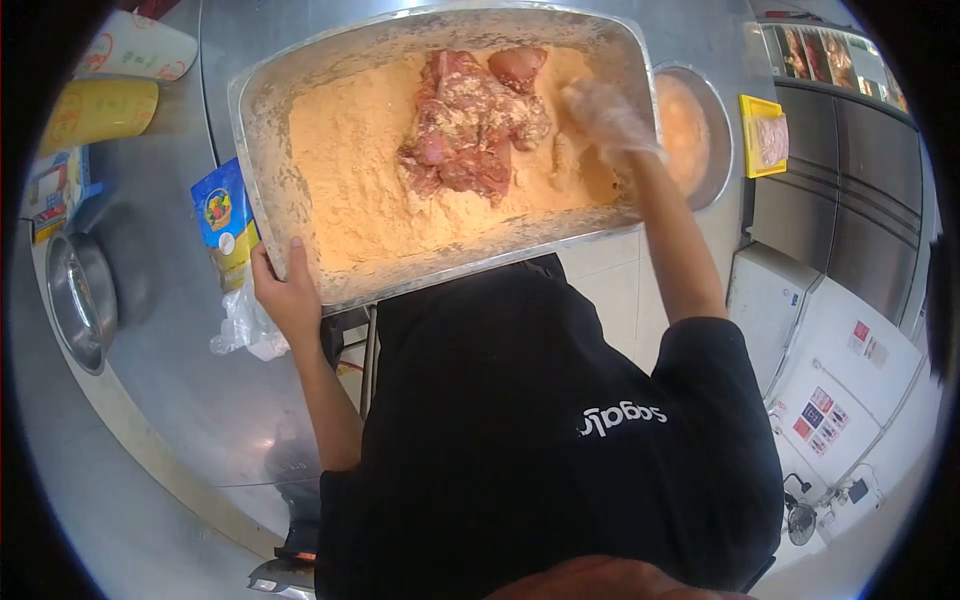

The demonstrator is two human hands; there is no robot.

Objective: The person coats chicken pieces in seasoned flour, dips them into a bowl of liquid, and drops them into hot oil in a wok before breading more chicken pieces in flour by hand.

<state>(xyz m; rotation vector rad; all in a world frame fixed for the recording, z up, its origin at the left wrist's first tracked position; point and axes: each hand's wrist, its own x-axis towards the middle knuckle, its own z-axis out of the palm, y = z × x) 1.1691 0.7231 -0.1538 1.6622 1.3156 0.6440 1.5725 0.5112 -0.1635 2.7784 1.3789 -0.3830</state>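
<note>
A large metal tray (440,278) holds an orange-tinted powder (350,170) that looks like seasoned flour. On the powder lies a heap of raw meat pieces (470,130), partly dusted with it. My left hand (288,292), bare, grips the tray's near-left corner, with its thumb up at the inner side. In a clear plastic glove, my right hand (612,122) is over the powder at the tray's right end, beside the meat. Motion blur hides how its fingers are set.
Right of the tray stands a round metal bowl (722,135) with orange-tinted contents. A blue and yellow packet (222,215) and crumpled clear plastic (248,325) lie left of it on the steel counter (165,300). Farther left is another metal bowl (82,300).
</note>
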